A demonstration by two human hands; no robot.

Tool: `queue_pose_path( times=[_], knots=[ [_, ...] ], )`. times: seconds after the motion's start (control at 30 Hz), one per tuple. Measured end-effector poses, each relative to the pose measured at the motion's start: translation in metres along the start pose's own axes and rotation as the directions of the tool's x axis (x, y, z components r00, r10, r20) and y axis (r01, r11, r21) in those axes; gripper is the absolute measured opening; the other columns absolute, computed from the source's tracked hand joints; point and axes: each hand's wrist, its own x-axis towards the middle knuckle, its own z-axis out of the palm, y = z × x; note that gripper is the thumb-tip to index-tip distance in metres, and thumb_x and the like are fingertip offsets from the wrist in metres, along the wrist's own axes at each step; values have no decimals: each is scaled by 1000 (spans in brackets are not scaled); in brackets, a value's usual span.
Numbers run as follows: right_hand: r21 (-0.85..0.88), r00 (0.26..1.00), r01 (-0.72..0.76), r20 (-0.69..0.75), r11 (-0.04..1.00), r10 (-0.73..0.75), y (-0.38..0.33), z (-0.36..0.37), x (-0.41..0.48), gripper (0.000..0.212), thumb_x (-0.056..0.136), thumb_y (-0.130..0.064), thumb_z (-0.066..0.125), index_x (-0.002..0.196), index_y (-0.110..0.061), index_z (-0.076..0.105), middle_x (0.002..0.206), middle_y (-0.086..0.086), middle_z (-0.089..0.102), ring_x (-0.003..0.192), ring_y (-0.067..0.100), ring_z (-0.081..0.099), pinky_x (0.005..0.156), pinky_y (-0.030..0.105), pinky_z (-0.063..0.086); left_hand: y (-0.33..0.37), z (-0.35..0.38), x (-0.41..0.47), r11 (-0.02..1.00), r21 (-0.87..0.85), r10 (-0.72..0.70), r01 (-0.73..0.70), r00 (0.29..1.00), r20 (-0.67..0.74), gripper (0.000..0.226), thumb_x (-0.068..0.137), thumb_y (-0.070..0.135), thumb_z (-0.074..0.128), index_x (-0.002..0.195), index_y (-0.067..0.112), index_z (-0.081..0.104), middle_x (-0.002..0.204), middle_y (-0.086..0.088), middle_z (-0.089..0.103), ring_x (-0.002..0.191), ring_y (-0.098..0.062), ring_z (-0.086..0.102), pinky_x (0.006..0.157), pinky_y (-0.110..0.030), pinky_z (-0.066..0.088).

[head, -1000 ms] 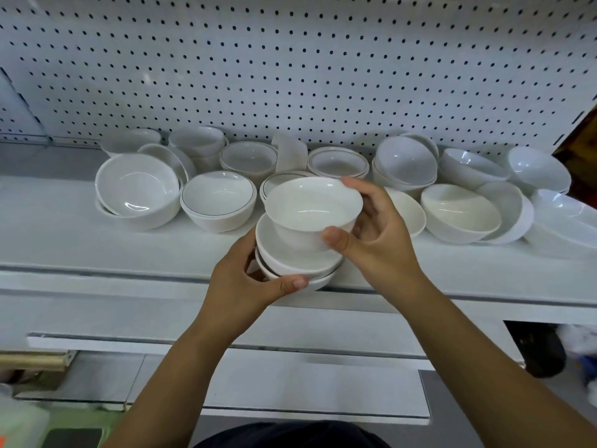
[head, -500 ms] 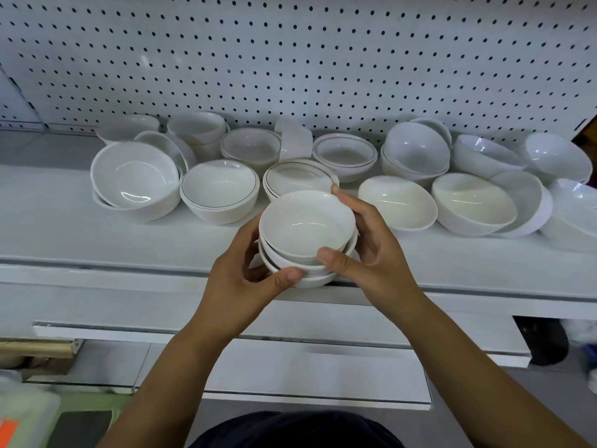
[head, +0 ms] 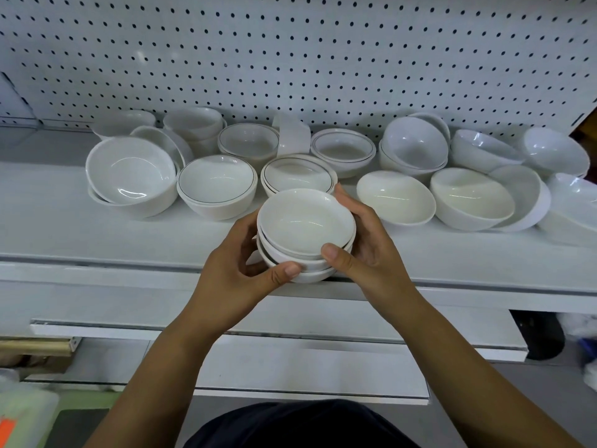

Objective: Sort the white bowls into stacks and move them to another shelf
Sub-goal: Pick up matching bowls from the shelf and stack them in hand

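Observation:
A stack of three white bowls sits at the front edge of the white shelf. My left hand grips the stack from the left, thumb on the lowest bowl's front. My right hand grips it from the right, thumb against the upper rims. Behind, several loose white bowls crowd the shelf: a large bowl at the left, a bowl with a thin dark rim line, a cream bowl to the right.
A white pegboard backs the shelf. Two lower white shelves jut out below, in front of me. More bowls lean on one another at the far right. A dark object stands on the floor at the lower right.
My right hand lowered the top bowl down into the stack held by my left hand. Both hands now wrap the nested stack.

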Motion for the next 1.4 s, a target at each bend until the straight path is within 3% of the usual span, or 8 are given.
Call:
queue_pose_path(
  times=[0.2, 0.37, 0.67, 0.83, 1.0, 1.17, 1.27, 1.4],
  knots=[
    [-29, 999, -18, 36, 999, 19, -2, -6, 0, 89, 77, -40, 82, 153, -26, 38, 155, -11, 46, 146, 17, 42, 117, 49, 42, 3, -1, 0, 1000, -19, -7, 8, 999, 34, 72, 81, 44, 84, 144, 42, 48, 138, 27, 61, 132, 0, 56, 92, -15, 54],
    [-125, 991, -55, 118, 991, 70, -7, -19, 7, 92, 70, -43, 87, 150, -29, 42, 147, -14, 53, 141, 13, 47, 117, 43, 43, 3, -8, 3, 1000, -18, -9, 10, 998, 54, 69, 80, 58, 72, 144, 47, 49, 146, 17, 58, 138, -14, 55, 112, -48, 49],
    [-377, 974, -84, 166, 922, 157, -35, -26, 30, 107, 48, -61, 90, 142, -34, 48, 132, -21, 59, 126, 2, 56, 109, 37, 50, 4, -6, 3, 999, -31, -14, 16, 999, 46, 69, 81, 56, 72, 145, 43, 51, 145, 13, 61, 135, -17, 58, 112, -52, 48],
    [-331, 982, -76, 141, 941, 129, -32, -21, 26, 97, 48, -56, 90, 135, -34, 51, 129, -18, 61, 121, 3, 58, 104, 35, 53, 4, -6, 2, 999, -40, -11, 14, 998, 61, 69, 81, 54, 73, 145, 43, 50, 145, 13, 61, 135, -17, 58, 110, -48, 50],
    [-252, 981, -101, 134, 963, 138, -35, -22, 37, 90, 47, -49, 93, 128, -31, 58, 125, -12, 66, 119, 10, 63, 103, 41, 55, 7, -6, 2, 998, -62, 1, 5, 995, 98, 70, 82, 51, 71, 148, 42, 48, 145, 18, 60, 127, -11, 63, 94, -26, 56],
    [-76, 984, -134, 108, 988, 142, -35, -19, 47, 78, 47, -42, 91, 120, -27, 65, 124, -8, 71, 117, 15, 66, 102, 38, 55, 6, -6, 2, 998, -57, -9, 16, 994, 111, 80, 75, 51, 77, 148, 45, 45, 147, 21, 56, 134, -9, 57, 100, -25, 54],
    [66, 991, -130, 37, 989, 128, -40, -16, 54, 74, 49, -37, 90, 117, -18, 67, 121, 1, 73, 110, 18, 69, 95, 34, 57, 6, 0, 3, 998, -60, -10, 16, 995, 98, 91, 68, 48, 85, 148, 46, 42, 145, 24, 56, 132, -4, 57, 97, -23, 56],
    [232, 980, -113, -132, 966, 146, -53, -14, 78, 56, 55, -40, 89, 104, -17, 72, 104, 6, 77, 101, 26, 73, 96, 48, 58, 6, 5, 9, 1000, -8, 11, -11, 997, 78, 109, 61, 43, 92, 154, 43, 34, 146, 24, 54, 134, -2, 54, 101, -25, 54]
  ],
)
